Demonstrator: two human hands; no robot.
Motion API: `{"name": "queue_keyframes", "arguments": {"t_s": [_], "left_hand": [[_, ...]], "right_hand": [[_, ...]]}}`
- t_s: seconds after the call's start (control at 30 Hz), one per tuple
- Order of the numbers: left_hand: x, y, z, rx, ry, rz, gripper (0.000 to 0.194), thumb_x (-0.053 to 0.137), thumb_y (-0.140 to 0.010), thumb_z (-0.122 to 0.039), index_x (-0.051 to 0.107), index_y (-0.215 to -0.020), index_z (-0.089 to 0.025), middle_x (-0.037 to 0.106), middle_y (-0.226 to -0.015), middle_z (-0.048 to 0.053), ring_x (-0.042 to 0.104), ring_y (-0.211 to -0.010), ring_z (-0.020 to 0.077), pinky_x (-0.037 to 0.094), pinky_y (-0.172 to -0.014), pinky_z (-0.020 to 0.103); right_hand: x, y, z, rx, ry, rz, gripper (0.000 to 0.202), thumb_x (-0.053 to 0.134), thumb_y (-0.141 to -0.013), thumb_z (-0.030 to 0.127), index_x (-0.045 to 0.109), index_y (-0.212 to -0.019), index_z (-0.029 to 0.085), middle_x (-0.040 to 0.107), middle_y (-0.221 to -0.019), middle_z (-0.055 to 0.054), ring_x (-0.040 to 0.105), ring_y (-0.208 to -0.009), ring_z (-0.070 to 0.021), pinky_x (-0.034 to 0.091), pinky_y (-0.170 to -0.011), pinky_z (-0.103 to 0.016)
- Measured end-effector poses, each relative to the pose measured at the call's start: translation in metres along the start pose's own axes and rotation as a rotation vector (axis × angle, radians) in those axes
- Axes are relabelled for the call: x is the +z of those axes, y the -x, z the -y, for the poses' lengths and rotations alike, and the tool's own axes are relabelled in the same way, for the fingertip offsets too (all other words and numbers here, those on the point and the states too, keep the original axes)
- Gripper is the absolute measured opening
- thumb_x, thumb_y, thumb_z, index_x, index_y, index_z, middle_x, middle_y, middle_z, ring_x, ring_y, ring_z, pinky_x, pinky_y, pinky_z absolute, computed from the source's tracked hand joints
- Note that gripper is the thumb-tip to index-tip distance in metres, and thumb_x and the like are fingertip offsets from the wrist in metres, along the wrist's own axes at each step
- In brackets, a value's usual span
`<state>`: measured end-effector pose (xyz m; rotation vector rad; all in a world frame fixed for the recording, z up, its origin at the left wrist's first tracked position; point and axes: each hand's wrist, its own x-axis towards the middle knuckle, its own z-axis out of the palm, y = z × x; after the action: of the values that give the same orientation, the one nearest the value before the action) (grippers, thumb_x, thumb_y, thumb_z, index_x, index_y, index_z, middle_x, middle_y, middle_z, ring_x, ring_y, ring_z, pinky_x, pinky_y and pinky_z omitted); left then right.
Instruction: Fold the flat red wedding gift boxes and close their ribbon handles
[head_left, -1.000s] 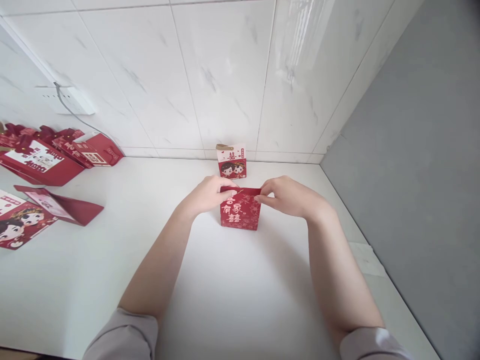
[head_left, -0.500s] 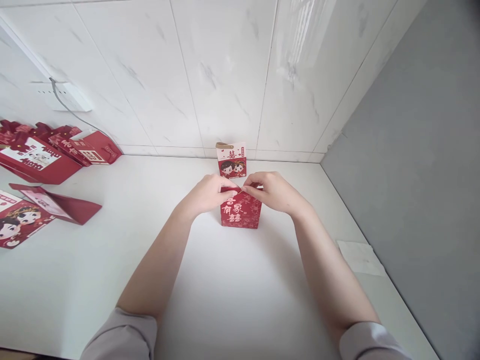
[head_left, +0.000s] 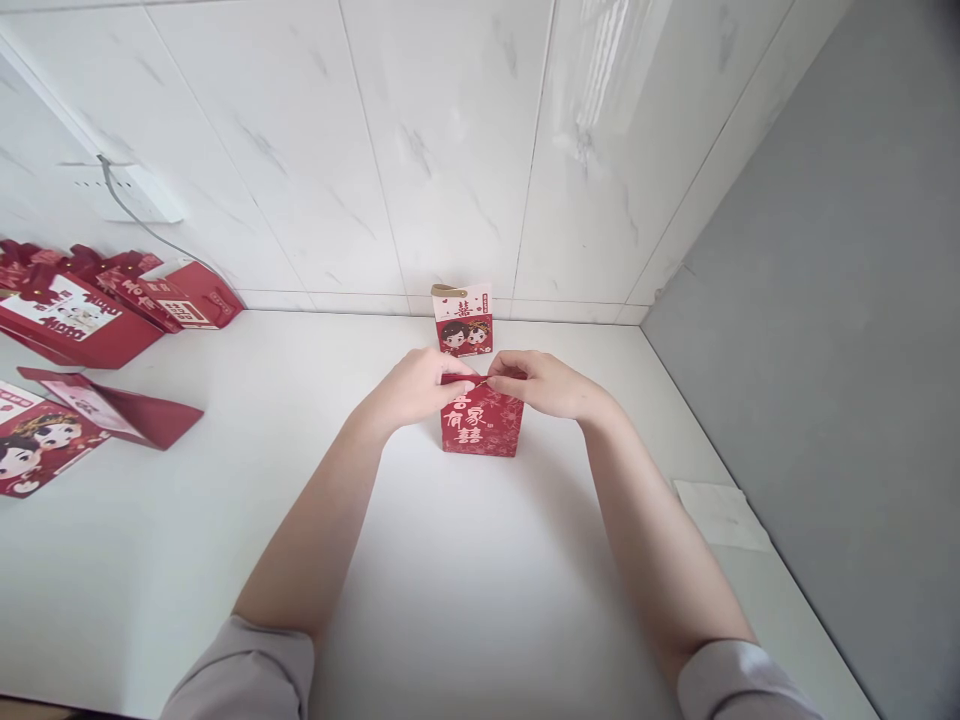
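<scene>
A small red gift box [head_left: 484, 425] with white Chinese characters stands upright on the white table, its front facing me. My left hand [head_left: 420, 388] grips the left part of its top edge, thumb on the front and fingers behind. Pinched at the top edge just right of the middle is my right hand [head_left: 538, 382], its fingertips close to the left hand's. Whether a ribbon or cord lies between the fingertips is too small to tell. Behind the hands, a pink and red box [head_left: 465, 325] with two cartoon faces and a tan loop stands near the wall.
Several red gift boxes and bags [head_left: 82, 310] stand along the wall at left. Closer lie a cartoon-faced box [head_left: 37, 445] and a red folded piece [head_left: 120, 405]. A cable runs from a wall socket [head_left: 127, 193]. A pale sheet [head_left: 722, 515] lies by the grey panel [head_left: 817, 330] at right.
My right hand has shifted slightly down and its fingertips a little to the right along the top edge. My left hand and the box have hardly moved.
</scene>
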<state>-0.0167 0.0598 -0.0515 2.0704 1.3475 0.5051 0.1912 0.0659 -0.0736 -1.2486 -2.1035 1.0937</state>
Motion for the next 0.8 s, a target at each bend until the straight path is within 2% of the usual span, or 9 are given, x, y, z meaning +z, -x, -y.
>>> {"name": "queue_keyframes", "arguments": {"t_s": [0.27, 0.43, 0.57, 0.8], "left_hand": [[0.001, 0.0, 0.001, 0.004, -0.004, -0.002, 0.023, 0.057, -0.078, -0.031, 0.077, -0.085, -0.022, 0.07, -0.074, 0.002, 0.059, -0.065, 0.0172, 0.042, -0.055, 0.027], [0.0, -0.001, 0.001, 0.011, -0.01, -0.007, 0.024, 0.057, -0.078, -0.031, 0.077, -0.087, -0.022, 0.071, -0.075, 0.003, 0.06, -0.067, 0.0177, 0.042, -0.056, 0.027], [0.0, 0.0, 0.001, 0.002, -0.008, -0.004, 0.024, 0.057, -0.078, -0.031, 0.077, -0.087, -0.022, 0.07, -0.074, 0.003, 0.061, -0.069, 0.0188, 0.043, -0.057, 0.027], [0.0, -0.001, 0.0, 0.014, -0.036, -0.015, 0.021, 0.058, -0.078, -0.028, 0.076, -0.086, -0.023, 0.068, -0.073, 0.001, 0.059, -0.066, 0.0176, 0.041, -0.057, 0.028]], "right_hand": [[-0.003, -0.003, -0.004, 0.035, -0.112, 0.087, 0.015, 0.054, -0.084, 0.035, 0.059, -0.087, 0.021, 0.064, -0.089, -0.001, 0.057, -0.078, -0.0167, 0.041, -0.063, -0.027], [-0.003, -0.002, -0.003, 0.015, -0.113, 0.086, 0.014, 0.054, -0.084, 0.034, 0.059, -0.088, 0.021, 0.064, -0.09, -0.001, 0.058, -0.079, -0.0162, 0.042, -0.065, -0.027], [-0.001, 0.001, -0.001, -0.049, 0.001, 0.029, 0.013, 0.053, -0.085, 0.032, 0.061, -0.086, 0.021, 0.065, -0.086, 0.0, 0.057, -0.074, -0.015, 0.04, -0.062, -0.026], [0.007, 0.002, 0.004, -0.211, 0.216, -0.143, 0.009, 0.052, -0.086, 0.023, 0.061, -0.085, 0.021, 0.068, -0.083, -0.001, 0.058, -0.071, -0.0149, 0.039, -0.063, -0.026]]}}
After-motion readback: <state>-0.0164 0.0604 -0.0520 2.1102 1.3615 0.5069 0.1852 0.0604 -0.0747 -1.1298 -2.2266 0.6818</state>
